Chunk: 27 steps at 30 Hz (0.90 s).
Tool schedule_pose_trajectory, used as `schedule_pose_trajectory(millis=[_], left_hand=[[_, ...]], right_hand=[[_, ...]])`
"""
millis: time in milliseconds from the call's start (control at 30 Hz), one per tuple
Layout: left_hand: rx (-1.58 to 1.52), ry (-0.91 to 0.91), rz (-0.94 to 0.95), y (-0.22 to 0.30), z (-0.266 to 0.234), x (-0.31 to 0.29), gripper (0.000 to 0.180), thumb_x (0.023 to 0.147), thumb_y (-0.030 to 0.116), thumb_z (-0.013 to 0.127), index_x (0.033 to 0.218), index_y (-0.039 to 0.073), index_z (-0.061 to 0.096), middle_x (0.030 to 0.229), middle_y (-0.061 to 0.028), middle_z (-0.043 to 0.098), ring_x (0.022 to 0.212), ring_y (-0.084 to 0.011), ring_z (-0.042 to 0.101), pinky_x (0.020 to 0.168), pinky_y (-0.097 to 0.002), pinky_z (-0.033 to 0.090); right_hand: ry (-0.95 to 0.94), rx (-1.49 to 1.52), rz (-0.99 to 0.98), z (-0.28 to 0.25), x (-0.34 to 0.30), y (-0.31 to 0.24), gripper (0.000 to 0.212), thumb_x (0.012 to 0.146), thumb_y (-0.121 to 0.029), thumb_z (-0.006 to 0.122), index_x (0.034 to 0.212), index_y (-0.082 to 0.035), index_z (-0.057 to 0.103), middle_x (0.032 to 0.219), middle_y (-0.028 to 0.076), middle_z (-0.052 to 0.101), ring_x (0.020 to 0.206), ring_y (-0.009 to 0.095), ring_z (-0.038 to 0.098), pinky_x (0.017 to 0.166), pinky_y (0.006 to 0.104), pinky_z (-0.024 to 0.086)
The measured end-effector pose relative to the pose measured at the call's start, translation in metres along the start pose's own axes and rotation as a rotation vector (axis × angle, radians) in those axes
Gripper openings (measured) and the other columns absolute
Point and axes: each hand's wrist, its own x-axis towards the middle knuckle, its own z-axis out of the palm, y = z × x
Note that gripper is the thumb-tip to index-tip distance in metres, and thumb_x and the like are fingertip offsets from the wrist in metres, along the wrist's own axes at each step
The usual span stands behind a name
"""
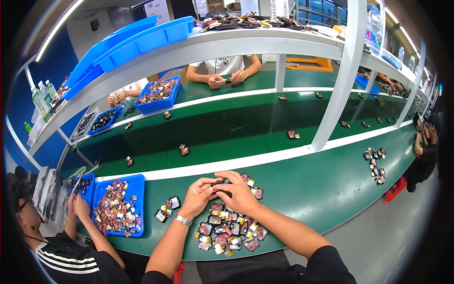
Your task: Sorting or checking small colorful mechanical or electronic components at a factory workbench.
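Note:
Above a pile of small black cases with red circuit boards and yellow-and-silver battery cells (227, 229), both my hands are closed on one small black case (220, 185). My left hand (197, 196), with a metal watch at the wrist, grips it from the left. From the right, my right hand (239, 195) bends its fingers over it, hiding most of the piece. Several more of these pieces lie just beyond my right hand. To the left of my left forearm sits a small group of similar cases (166, 209).
A blue tray (141, 201) of red boards stands at left, beside a co-worker (71, 251). Beyond a white rail, spaced pieces lie on a green belt (227, 149). A white post (338, 85) rises ahead right, under a loaded shelf. More cases (375, 165) lie far right.

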Motion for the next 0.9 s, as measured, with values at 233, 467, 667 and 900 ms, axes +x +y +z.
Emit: schedule_pose_trajectory(millis=[233, 467, 667, 900], left_hand=[[-0.020, -0.026, 0.001, -0.001, -0.001, -0.001, 0.025, 0.096, 0.003, 0.053, 0.121, -0.002, 0.050, 0.132, -0.0183, 0.054, 0.115, -0.0237, 0.059, 0.098, -0.0385, 0.051], [0.064, 0.032, 0.020, 0.000, 0.003, 0.000, 0.026, 0.096, 0.000, 0.051, 0.122, -0.002, 0.050, 0.131, -0.0178, 0.055, 0.114, -0.0230, 0.060, 0.097, -0.0381, 0.052], [0.043, 0.048, 0.006, 0.002, 0.008, 0.001, 0.027, 0.098, 0.003, 0.049, 0.125, -0.002, 0.049, 0.128, -0.0158, 0.057, 0.112, -0.0215, 0.060, 0.096, -0.0364, 0.053], [0.023, 0.072, -0.040, 0.002, 0.007, 0.001, 0.028, 0.098, 0.004, 0.049, 0.126, -0.001, 0.048, 0.120, -0.0122, 0.061, 0.109, -0.0196, 0.061, 0.094, -0.0360, 0.054]], right_hand=[[0.015, -0.010, 0.040, 0.003, -0.003, 0.000, 0.017, 0.075, -0.004, 0.070, 0.092, -0.007, 0.072, 0.121, 0.008, 0.061, 0.118, 0.031, 0.051, 0.099, 0.0407, 0.043], [0.063, -0.003, -0.010, 0.010, -0.003, -0.001, 0.018, 0.077, -0.002, 0.067, 0.095, -0.004, 0.070, 0.125, 0.010, 0.059, 0.123, 0.035, 0.048, 0.103, 0.0432, 0.040], [0.036, -0.043, -0.069, -0.003, 0.003, -0.003, 0.016, 0.077, -0.002, 0.067, 0.094, -0.004, 0.069, 0.120, 0.013, 0.059, 0.117, 0.033, 0.052, 0.097, 0.0403, 0.045], [0.106, -0.133, -0.133, 0.001, 0.006, -0.001, 0.018, 0.074, 0.000, 0.069, 0.091, -0.005, 0.066, 0.101, 0.009, 0.061, 0.095, 0.028, 0.060, 0.078, 0.0351, 0.052]])
